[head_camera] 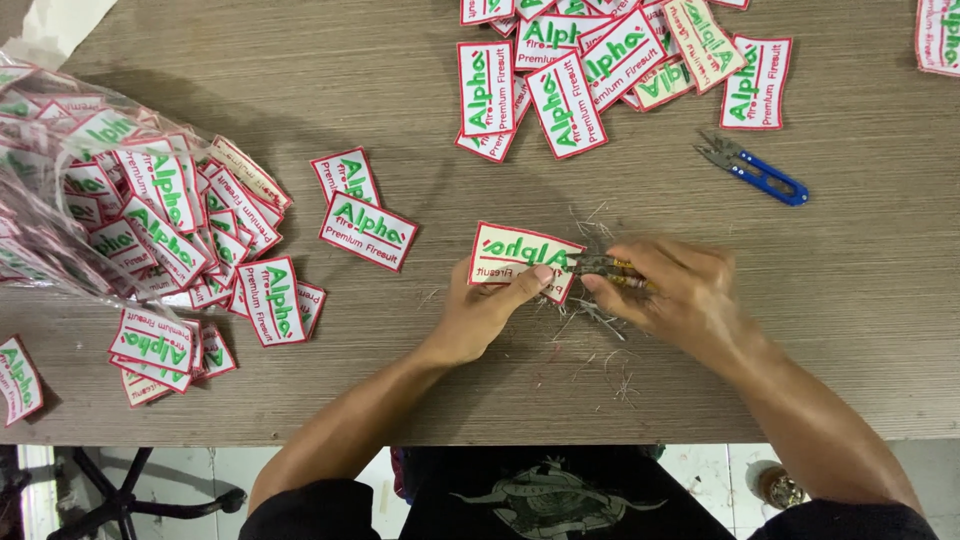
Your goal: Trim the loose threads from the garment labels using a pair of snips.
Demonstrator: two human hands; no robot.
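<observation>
Embroidered patch (520, 257) pinned flat on worktop (860, 300) by left hand (490, 300), thumb pressing its lower edge. Looks light, floppy fabric; best held by the border. Right hand (670, 285) closed around small thread snips (600, 266), tips at the patch's right edge. Forearms angle in from below. Thread trimmings (595, 320) underneath; blue snips (755, 170), patch piles farther out.

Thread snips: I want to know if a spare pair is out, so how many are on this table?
2. One blue-handled pair lies free on the table, right of the upper patch pile. The other pair is in the right hand, at the held patch's edge.
</observation>
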